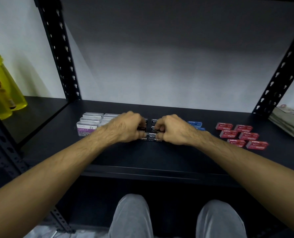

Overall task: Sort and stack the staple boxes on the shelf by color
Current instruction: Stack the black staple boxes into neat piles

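Already sorted: clear paper-clip boxes [89, 125] left, black staple boxes [154, 133] centre, blue staple boxes [195, 123], then red staple boxes [242, 135] lying flat on the shelf [160, 155]. Left hand [125, 127] and right hand [174, 129] each grip curled, pinching black boxes. Stacking seems unfinished.

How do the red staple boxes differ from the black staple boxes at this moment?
The red staple boxes lie untouched to the right, while the left hand and right hand both grip the black staple boxes in the middle. The red ones are spread out with gaps; the black ones sit packed together. Both kinds lie on the dark shelf.
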{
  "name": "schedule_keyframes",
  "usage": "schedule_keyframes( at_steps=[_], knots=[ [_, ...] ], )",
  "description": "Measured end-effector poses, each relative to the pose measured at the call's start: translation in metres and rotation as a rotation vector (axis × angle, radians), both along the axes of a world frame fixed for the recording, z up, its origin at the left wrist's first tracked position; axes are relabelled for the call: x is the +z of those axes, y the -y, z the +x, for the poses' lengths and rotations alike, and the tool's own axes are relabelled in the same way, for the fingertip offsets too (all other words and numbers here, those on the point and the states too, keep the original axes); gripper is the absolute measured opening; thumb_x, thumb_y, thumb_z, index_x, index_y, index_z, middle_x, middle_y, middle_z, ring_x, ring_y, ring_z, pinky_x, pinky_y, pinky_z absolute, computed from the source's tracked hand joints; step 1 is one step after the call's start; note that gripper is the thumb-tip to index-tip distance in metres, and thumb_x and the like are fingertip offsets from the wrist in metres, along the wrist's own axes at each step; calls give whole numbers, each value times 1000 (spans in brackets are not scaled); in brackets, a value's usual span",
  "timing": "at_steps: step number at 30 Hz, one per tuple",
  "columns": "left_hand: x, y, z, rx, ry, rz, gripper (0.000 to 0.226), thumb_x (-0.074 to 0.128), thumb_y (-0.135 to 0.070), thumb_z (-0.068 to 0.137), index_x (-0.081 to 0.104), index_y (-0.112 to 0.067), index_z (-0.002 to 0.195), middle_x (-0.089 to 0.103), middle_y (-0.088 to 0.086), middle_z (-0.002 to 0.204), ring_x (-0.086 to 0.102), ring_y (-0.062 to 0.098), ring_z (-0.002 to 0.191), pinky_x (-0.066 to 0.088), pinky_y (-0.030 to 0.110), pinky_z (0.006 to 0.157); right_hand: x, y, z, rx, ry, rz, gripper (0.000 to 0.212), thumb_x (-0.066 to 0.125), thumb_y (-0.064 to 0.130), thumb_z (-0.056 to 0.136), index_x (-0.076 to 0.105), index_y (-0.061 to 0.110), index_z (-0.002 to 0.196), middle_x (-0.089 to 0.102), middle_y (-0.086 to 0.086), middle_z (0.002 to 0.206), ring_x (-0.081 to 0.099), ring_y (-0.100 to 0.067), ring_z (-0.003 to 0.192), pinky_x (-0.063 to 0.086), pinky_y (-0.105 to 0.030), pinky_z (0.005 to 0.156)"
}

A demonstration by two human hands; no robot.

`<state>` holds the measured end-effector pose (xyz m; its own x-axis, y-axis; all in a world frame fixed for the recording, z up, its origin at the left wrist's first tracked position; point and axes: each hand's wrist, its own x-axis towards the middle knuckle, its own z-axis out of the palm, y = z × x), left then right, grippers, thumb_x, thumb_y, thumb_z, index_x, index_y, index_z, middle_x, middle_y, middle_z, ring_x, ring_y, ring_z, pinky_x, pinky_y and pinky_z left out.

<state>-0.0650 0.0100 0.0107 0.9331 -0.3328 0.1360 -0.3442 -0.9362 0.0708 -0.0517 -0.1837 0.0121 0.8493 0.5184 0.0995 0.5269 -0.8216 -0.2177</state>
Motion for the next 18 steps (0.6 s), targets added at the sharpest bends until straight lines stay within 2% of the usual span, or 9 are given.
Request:
schedule_keyframes(
  at_steps=[4, 6, 10, 13, 15, 16, 18],
  knots=[
    [22, -5, 10, -6, 80, -90, 17, 61, -32, 92, 69, -22, 103, 72, 0, 100, 66, 22, 96, 53, 34, 85, 6, 6, 7, -20, 54, 76, 17, 63, 21, 93, 69, 13, 106, 69, 1, 98, 64, -12, 87, 53, -27, 80],
    [25, -7, 20, -12, 31, -78, 16, 61, -27, 94, 70, -20, 104, 72, 0, 100, 65, 20, 96, 53, 35, 86, 7, 8, 10, -39, 55, 89, 18, 59, 17, 95, 70, 13, 109, 72, -1, 104, 65, -14, 91, 51, -26, 82],
    [20, -7, 35, -56, -93, -48, 18, 64, -24, 93, 72, -20, 108, 72, -3, 101, 65, 16, 97, 48, 26, 82, 8, 5, 18, -47, 2, 56, 21, 57, 16, 96, 70, 15, 112, 72, -2, 111, 66, -18, 102, 51, -30, 90],
    [15, -3, 41, -86, -153, 13, 19, 65, -25, 92, 72, -21, 109, 71, -5, 105, 65, 15, 98, 51, 30, 87, 8, 0, 22, -40, -31, 35, 25, 55, 16, 97, 69, 15, 118, 69, -2, 118, 64, -19, 109, 49, -28, 94],
    [13, -3, 44, -90, -181, 24, 18, 64, -25, 93, 73, -21, 108, 72, -5, 103, 66, 15, 96, 53, 32, 86, 7, -2, 25, -36, -62, 30, 26, 54, 16, 98, 67, 14, 121, 68, -2, 123, 63, -18, 111, 45, -23, 90],
    [12, -3, 46, -93, -192, 26, 17, 63, -24, 93, 73, -20, 107, 73, -5, 101, 67, 14, 93, 54, 29, 81, 7, -3, 26, -34, -78, 21, 25, 54, 16, 98, 68, 14, 119, 68, -1, 122, 63, -18, 110, 44, -22, 87],
    [11, -3, 48, -96, -212, 49, 17, 60, -23, 95, 72, -19, 105, 73, -6, 98, 67, 13, 87, 51, 21, 70, 6, -3, 30, -21, -110, -9, 21, 51, 13, 98, 71, 15, 106, 70, 3, 110, 64, -17, 98, 43, -21, 79]
  ],
)
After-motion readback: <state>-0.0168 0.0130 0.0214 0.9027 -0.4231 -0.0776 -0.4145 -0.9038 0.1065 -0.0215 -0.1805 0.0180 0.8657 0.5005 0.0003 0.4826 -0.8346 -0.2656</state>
